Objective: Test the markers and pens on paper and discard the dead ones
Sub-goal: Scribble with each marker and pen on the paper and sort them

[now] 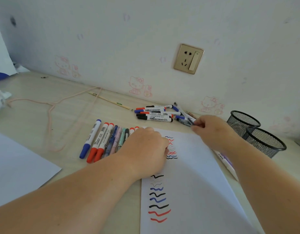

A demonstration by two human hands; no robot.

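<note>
On the desk, near centre: your test paper (196, 174) lay flat on the desk (36, 119), with wavy strokes in black, blue and red down its left side.
Left hand: your left hand (145, 149) lay on the paper's far left part; its fingers were hidden under the palm, so I could not tell whether they were curled or flat, and no pen showed in it.
Right hand: your right hand (211, 129) had reached to the far right, its fingertips pinched on a thin clear pen (184, 116) at the right end of the far pile.
Far pile: the whiteboard markers (154, 114) lay stacked near the wall (145, 39), apparently not yet tried.
Left row: the sorted markers and pens (105, 141) lay side by side, just left of the paper, partly behind your left hand.
Right side: two black mesh cups (257, 132) stood near your right forearm, and a purple-and-white tube (225, 159) lay along the paper's right edge.
Step in hand: by my reading, you were fetching the next pen to test.
Next move: it would call for uncapping the pen, bringing it to a bare patch of the paper, and drawing a line; a faint or missing stroke would mean discarding it.
</note>
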